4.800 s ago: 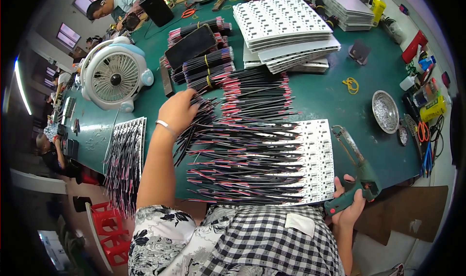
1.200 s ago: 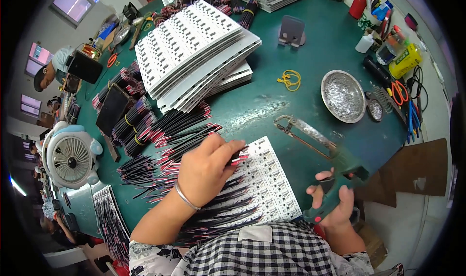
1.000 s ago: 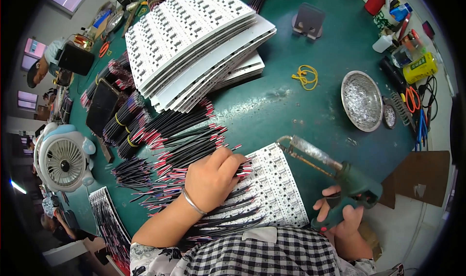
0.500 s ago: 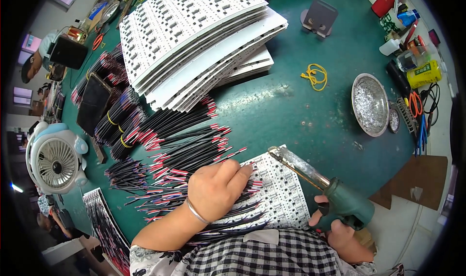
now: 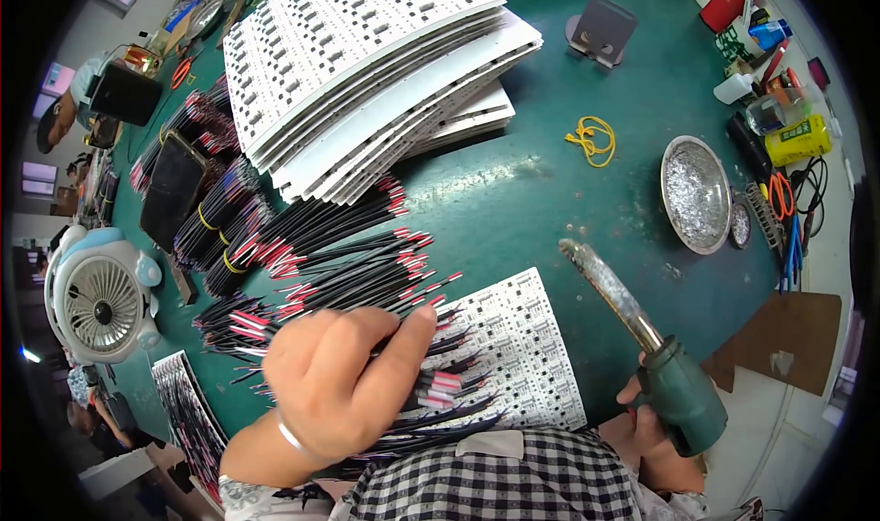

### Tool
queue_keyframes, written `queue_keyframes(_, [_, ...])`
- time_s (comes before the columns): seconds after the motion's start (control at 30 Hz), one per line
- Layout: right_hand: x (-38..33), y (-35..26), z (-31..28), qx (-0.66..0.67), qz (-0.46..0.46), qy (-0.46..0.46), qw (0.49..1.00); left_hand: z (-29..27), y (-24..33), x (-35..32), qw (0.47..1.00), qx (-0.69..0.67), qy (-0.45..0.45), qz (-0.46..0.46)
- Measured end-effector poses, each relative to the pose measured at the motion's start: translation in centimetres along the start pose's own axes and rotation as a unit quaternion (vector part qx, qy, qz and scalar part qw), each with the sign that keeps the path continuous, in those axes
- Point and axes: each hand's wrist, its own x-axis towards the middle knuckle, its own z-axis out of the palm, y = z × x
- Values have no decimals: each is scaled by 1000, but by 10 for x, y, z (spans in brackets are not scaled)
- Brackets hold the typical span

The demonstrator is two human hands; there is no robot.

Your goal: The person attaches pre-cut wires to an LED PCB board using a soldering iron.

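Note:
My left hand (image 5: 353, 379), a bracelet at its wrist, is closed over black cables (image 5: 438, 390) whose stripped red and white ends stick out on both sides of it. Which cables it grips and which merely lie under it is partly hidden. Below and right of that hand lies a white circuit board sheet (image 5: 522, 351), with dark cables across its left part. In my right hand (image 5: 649, 425) is a green-bodied soldering gun (image 5: 683, 397). Its silvery tip points up and left, above the green table and apart from the board.
A tall stack of white circuit boards (image 5: 367, 72) stands at the back left. Cable bundles (image 5: 220, 228) and a dark phone-like slab (image 5: 174, 186) lie beside it. To the right are a metal bowl (image 5: 697, 196) of silvery bits, a yellow band (image 5: 593, 142) and a phone stand (image 5: 602, 31). A fan (image 5: 103, 292) sits far left.
My left hand has moved left and down, away from the board, with cable ends now showing on both sides. The soldering gun has swung right, its tip lifting off the board's top edge.

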Motion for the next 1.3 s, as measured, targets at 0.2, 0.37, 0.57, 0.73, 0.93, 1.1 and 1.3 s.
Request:
queue_keyframes(0.2, [3,-19,17,155,65,-17,986,37,21,-5,990,-85,-110,11])
queue_keyframes(0.37, [8,-21,6,35,56,-141,988,71,20,-21,990,-87,-109,-23])
queue_keyframes(0.57, [3,-8,17,-60,-10,-106,993,77,19,-20,990,-96,-104,-24])
queue_keyframes(0.73, [9,-5,21,-42,-88,-101,990,81,16,-22,991,-84,-102,-24])
queue_keyframes(0.93, [3,6,20,-97,-127,-135,978,78,18,-21,987,-107,-104,-54])
queue_keyframes(1.1, [6,6,23,-61,-115,-128,983,78,18,-21,987,-107,-105,-57])
queue_keyframes(1.3, [7,4,21,-86,-120,-132,980,78,19,-20,986,-110,-111,-59])
